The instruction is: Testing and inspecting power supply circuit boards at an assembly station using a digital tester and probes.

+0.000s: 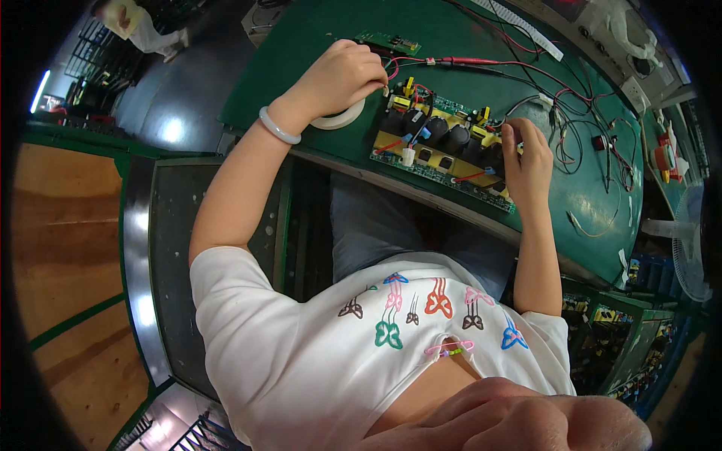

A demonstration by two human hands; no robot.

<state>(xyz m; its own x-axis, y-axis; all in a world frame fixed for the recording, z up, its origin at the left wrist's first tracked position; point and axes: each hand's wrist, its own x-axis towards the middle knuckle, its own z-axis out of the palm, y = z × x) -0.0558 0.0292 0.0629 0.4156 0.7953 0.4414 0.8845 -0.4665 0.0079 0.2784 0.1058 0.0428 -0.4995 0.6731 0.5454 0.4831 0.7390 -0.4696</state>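
Note:
A populated circuit board (pixel 440 143), with black capacitors, yellow transformers and short red and blue wires, lies near the front edge of the green bench. At its upper left corner my left hand (pixel 342 79) is closed in a pinch, close to a small pale connector and a looped pink-red wire (pixel 392 68). What sits between those fingertips is too small to make out. My right hand (pixel 530 158) is curled at the board's right end, thumb and fingers together beside a thin black lead (pixel 526 101). Its fingers hide whatever they grip there.
Under my left wrist lies a white tape roll (pixel 342 119). A smaller green board (pixel 387 43) is behind my left hand. Red and black cables (pixel 481 62) tangle across the bench (pixel 301 37) toward the right. A fan (pixel 688 240) stands far right; another person (pixel 139 26) is far left.

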